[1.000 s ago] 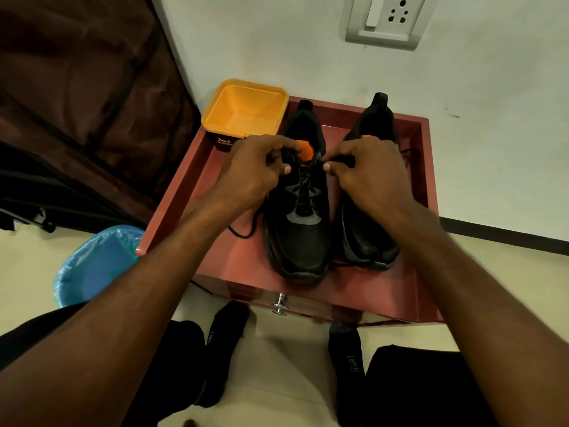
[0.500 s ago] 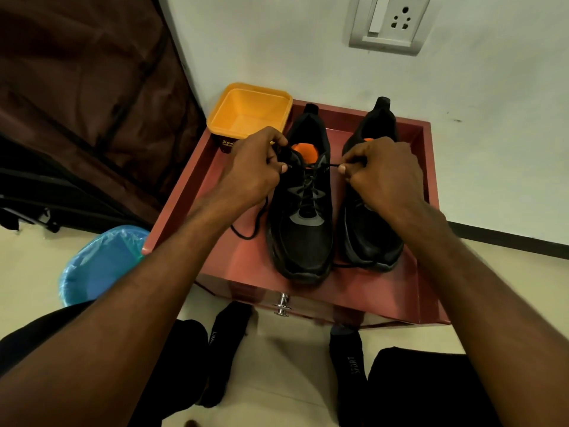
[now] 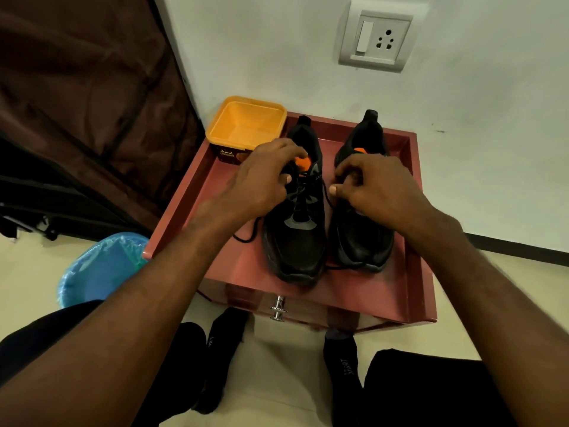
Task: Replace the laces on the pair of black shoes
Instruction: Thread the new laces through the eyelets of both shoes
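Both black shoes stood side by side on the red counter (image 3: 240, 266). The left shoe (image 3: 297, 229) was threaded along its eyelets; left hand (image 3: 261, 183) and right hand (image 3: 374, 188) each pinched a lace (image 3: 246, 237) end. The right shoe (image 3: 361, 238) probably remained unlaced.

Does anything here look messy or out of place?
Only slightly: a loose lace trails from the left shoe across the red tray, past the left hand. Another strand lies loose by the toes. Nothing looks spilled or damaged.
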`<state>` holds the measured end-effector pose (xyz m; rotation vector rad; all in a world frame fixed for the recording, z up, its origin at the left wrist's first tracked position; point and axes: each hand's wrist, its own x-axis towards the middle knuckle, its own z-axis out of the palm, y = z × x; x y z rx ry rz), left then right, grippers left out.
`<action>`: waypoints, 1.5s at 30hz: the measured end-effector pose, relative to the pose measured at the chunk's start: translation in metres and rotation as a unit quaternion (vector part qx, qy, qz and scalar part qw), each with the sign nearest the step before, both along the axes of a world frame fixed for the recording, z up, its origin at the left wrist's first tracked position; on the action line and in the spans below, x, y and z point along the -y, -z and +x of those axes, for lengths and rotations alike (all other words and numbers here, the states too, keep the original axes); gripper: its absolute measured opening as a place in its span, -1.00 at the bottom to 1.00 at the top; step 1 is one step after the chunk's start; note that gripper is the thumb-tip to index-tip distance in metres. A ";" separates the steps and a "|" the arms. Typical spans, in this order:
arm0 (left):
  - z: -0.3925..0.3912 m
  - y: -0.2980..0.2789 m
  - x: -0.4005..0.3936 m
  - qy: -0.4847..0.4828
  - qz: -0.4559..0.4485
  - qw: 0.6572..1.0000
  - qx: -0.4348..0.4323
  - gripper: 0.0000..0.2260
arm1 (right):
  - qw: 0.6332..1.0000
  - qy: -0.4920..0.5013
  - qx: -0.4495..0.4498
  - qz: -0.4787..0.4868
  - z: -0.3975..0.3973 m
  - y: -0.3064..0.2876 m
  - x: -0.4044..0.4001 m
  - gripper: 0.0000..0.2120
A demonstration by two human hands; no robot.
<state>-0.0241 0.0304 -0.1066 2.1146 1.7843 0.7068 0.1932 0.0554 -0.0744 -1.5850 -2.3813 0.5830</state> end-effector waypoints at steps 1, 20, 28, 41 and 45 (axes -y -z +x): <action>0.001 0.000 0.000 0.016 -0.010 1.000 -0.017 -0.52 | 1.000 0.013 -0.013 0.001 0.000 -0.003 -0.001 -0.78; 0.045 0.004 0.013 -0.103 -0.044 0.994 0.009 -0.54 | 0.997 0.073 0.024 -0.012 0.040 0.009 -0.009 -0.39; 0.053 0.021 0.007 -0.072 -0.100 0.992 0.003 -0.34 | 0.991 0.136 -0.007 0.012 0.030 0.038 -0.012 -0.47; 0.054 0.016 0.001 -0.073 -0.108 0.991 -0.018 -0.35 | 0.966 0.232 -0.109 0.021 0.041 0.019 -0.013 -0.59; 0.057 0.016 0.002 -0.069 -0.130 0.989 -0.023 -0.38 | 0.938 0.254 -0.215 0.093 0.053 0.002 -0.008 -0.62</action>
